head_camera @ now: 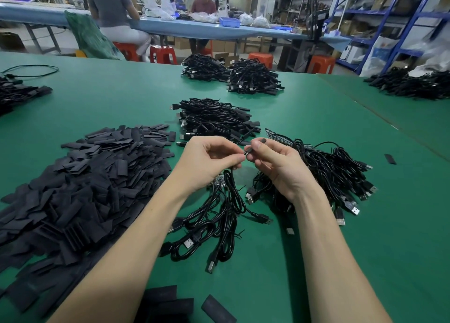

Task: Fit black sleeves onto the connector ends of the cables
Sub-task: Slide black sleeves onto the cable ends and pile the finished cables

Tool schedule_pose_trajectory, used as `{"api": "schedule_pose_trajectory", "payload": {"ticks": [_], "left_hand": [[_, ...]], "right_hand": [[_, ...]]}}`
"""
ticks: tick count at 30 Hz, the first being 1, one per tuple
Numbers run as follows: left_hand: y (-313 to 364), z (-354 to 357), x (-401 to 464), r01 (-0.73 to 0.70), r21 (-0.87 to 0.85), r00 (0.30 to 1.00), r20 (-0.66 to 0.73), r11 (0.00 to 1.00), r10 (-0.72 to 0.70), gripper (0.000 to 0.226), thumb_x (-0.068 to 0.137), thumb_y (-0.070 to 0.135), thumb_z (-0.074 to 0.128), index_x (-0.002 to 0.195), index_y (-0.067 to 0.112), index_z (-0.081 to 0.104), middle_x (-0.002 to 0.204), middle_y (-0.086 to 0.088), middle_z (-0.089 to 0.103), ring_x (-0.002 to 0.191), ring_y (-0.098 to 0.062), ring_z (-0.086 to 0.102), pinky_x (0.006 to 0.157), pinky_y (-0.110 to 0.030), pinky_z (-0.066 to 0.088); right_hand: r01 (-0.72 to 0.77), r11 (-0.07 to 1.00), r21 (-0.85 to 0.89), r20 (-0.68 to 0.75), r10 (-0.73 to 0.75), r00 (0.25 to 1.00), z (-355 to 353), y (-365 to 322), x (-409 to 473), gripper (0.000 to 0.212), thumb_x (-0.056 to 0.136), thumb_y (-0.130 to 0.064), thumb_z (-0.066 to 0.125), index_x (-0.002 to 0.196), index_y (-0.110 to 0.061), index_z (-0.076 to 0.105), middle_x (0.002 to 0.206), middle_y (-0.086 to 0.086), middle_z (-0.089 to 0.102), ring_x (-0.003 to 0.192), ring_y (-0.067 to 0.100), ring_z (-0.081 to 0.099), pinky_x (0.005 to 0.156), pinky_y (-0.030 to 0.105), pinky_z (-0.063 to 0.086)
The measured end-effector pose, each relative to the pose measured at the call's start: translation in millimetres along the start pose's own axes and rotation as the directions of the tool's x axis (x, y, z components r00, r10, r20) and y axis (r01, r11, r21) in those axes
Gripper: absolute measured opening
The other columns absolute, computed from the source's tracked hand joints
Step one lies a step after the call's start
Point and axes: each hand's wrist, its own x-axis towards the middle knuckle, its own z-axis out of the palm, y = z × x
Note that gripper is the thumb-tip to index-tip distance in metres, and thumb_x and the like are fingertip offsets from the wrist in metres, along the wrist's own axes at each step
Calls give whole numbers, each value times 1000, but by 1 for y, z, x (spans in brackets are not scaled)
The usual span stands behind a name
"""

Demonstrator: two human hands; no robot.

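Two bare hands meet above a green counter point(304, 261) in a cable workshop, the left hand point(209, 161) with fingers curled around a thin black cable point(231, 191) and the right hand point(275, 164) pinching a flat black sleeve point(258, 144) between thumb and fingertips, the sleeve's end touching the cable's tip at the point where the hands come together. The held cable drops from the left hand into a loose bundle of glossy black cables point(207, 235) lying between the forearms, their metal USB plugs showing silver. To the left spreads a broad heap of matte, flattened black sleeves point(80, 183), rectangular and overlapping like shingles; a few stray ones point(219, 308) lie at the near edge. Just right of the right hand sits a tangled pile of cables point(341, 174), with small circuit boards at its far side. Beyond the hands lies another cable pile point(214, 120) whose ends appear covered in black, and farther back two more mounds point(233, 75). A single sleeve point(390, 159) lies alone at right. In the background, people sit on red stools point(163, 54) at a blue workbench point(194, 29), beside blue metal shelving point(389, 18) stacked with boxes.
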Motion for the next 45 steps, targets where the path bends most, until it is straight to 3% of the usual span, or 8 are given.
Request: {"api": "schedule_pose_trajectory", "payload": {"ticks": [17,26,30,34,39,45], "left_hand": [[1,-2,-1,5,33,1000,-11,999,-5,9,81,3,82,89,6,79,80,-7,78,73,-23,76,73,-25,59],[1,-2,0,-17,-38,1000,-17,999,17,12,81,4,82,91,5,76,82,-12,78,75,-25,75,74,-27,60],[-1,-3,-1,22,-61,999,-29,998,-23,11,80,5,83,89,8,76,82,-10,78,74,-23,75,73,-24,59],[-2,-1,-1,70,-101,996,-41,992,-75,16,80,0,81,95,1,74,86,-13,78,77,-23,76,77,-26,59],[-2,5,-2,85,-136,991,-87,987,-97,15,80,-5,79,94,-4,72,84,-13,78,77,-22,77,74,-22,58],[-3,6,-2,76,-92,987,-137,993,-89,12,82,0,80,87,9,74,81,-7,78,76,-20,77,72,-20,58]], "right_hand": [[-23,998,64,38,20,999,4,8,4,6,79,-17,77,83,-13,78,91,9,76,73,12,69,73,18,57],[-18,997,73,82,12,997,3,11,7,19,78,-16,77,95,-9,73,87,6,75,73,11,68,77,19,56],[10,1000,18,22,-10,1000,6,12,7,21,78,-19,80,97,-10,75,85,7,75,68,11,68,70,18,56],[112,993,-31,-62,-113,992,9,15,9,33,86,-14,79,117,-17,70,86,12,76,72,20,71,72,25,58],[191,981,-26,-98,-193,976,14,18,9,24,88,-9,77,111,-16,74,85,14,77,68,19,73,67,25,59],[186,982,-29,-121,-188,975,16,22,10,29,86,-8,78,114,-12,73,86,19,77,74,22,75,70,26,60]]}}
